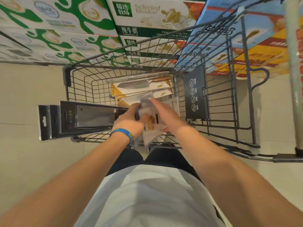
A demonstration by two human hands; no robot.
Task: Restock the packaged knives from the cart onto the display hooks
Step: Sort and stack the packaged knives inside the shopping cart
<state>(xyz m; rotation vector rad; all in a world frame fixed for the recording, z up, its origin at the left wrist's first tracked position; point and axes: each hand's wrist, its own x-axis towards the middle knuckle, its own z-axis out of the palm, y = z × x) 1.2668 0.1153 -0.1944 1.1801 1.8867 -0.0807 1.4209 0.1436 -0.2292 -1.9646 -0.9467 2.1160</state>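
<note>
I look straight down into a wire shopping cart [78, 89]. My left hand [129, 122] grips the handle ends of several black-carded cleaver packs [78, 119] that stick out leftward over the cart's rim. A white-carded knife pack [153, 128] stands between my hands; my left thumb presses on it. My right hand [164, 112] lies against its right side with fingers straight. Deeper in the cart lie more packaged knives [141, 86] with wooden handles on white and yellow cards.
Stacked milk cartons [91, 27] rise beyond the cart, blue and orange cartons [255, 46] at the right. The cart's folded child-seat flap [196, 94] stands on the right side. A pale pillar [295, 79] runs along the right edge. Beige floor tiles surround the cart.
</note>
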